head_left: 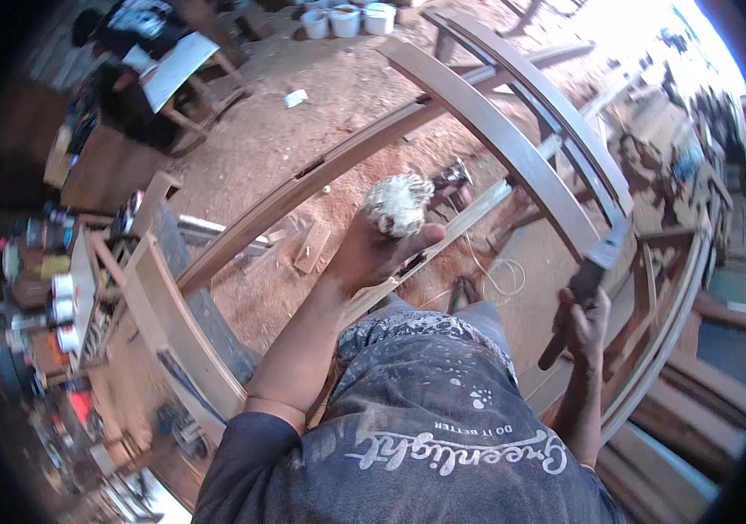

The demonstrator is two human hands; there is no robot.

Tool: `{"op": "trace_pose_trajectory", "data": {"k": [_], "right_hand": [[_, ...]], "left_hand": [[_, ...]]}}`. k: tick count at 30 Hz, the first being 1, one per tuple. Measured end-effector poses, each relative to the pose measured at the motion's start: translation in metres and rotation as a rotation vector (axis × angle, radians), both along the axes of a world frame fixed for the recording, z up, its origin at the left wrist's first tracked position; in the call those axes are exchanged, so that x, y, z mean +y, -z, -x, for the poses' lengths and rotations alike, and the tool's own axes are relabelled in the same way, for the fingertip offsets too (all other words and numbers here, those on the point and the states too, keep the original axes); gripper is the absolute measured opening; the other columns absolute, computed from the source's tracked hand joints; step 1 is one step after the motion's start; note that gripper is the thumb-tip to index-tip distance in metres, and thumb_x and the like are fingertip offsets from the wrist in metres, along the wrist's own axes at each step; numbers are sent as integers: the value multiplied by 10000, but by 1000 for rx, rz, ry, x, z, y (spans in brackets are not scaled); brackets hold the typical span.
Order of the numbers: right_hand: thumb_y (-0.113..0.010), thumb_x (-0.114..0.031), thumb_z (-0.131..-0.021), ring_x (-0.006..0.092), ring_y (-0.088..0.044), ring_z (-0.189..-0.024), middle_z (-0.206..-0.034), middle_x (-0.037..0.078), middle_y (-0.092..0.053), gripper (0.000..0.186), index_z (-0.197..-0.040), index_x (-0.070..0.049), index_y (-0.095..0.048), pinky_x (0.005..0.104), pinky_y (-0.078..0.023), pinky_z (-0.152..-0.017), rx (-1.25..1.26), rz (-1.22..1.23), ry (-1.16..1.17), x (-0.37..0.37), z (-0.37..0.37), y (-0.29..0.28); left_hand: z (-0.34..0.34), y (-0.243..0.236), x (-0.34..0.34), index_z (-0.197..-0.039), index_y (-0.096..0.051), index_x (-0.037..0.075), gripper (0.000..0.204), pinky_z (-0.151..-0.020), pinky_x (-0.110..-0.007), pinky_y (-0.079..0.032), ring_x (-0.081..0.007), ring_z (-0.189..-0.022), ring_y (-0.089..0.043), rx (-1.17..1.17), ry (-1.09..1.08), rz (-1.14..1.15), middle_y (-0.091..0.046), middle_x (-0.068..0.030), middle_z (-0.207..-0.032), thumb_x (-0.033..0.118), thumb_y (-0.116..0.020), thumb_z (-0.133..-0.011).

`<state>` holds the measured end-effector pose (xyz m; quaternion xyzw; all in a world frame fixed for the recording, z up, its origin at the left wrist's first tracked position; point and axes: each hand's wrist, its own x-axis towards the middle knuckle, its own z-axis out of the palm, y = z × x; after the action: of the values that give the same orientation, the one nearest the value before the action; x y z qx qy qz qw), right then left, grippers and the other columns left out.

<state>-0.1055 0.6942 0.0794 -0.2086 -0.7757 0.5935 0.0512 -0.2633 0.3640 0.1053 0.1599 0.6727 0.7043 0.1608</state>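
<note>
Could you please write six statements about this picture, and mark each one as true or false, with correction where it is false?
1. The left hand holds a white, shaggy wad. True.
2. The right hand is without any tool. False: the right hand grips a dark-handled tool with a flat, pale end.
3. A curved, brown wooden rail runs from near the tool toward the top of the picture. True.
4. The wad touches the tool. False: they are clearly apart.
5. White, round buckets stand on the brown ground. True.
6. The person wears a bright yellow shirt. False: the shirt is dark, with pale printing.
</note>
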Motion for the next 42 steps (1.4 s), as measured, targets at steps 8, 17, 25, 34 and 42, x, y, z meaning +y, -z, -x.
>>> {"op": "trace_pose_trajectory", "data": {"k": [8,17,25,34,42], "right_hand": [[-775,-141,-827,154,-663,-691,-793,160,-721,365,-1107,49,-640,346,-527,-662,-322,-173,-90,-132,-57,18],[-748,-169,-864,151,-673,-682,-785,117,-704,314,-1048,57,-632,326,-543,-634,-299,-197,48,-161,-80,31],[-643,-326,-962,101,-540,-529,-655,29,-559,359,-936,17,-541,274,-456,-464,-198,96,263,-173,-77,21],[-591,-410,-980,99,-544,-558,-698,36,-558,481,-1065,60,-538,265,-459,-480,45,-8,304,-165,-59,-16],[-610,-430,-982,80,-524,-548,-694,23,-555,559,-1171,88,-517,248,-434,-469,161,-14,287,-166,-41,-44]], "left_hand": [[29,38,31,-1029,-696,42,378,-791,-304,-531,-128,-864,-652,-172,571,-324,-682,-16,-926,295,-862,-801],[39,50,58,-891,-693,37,346,-745,-300,-523,-108,-810,-624,102,975,46,-674,-16,-860,295,-890,-770],[50,61,63,-800,-644,9,434,-675,-380,-474,-140,-706,-538,233,1108,136,-578,-31,-737,393,-844,-812],[50,49,62,-757,-623,16,393,-644,-317,-462,-91,-689,-512,160,1099,161,-582,1,-734,310,-882,-786],[48,61,63,-862,-665,1,410,-695,-344,-504,-128,-732,-590,206,1067,192,-638,-39,-765,355,-864,-804]]}}
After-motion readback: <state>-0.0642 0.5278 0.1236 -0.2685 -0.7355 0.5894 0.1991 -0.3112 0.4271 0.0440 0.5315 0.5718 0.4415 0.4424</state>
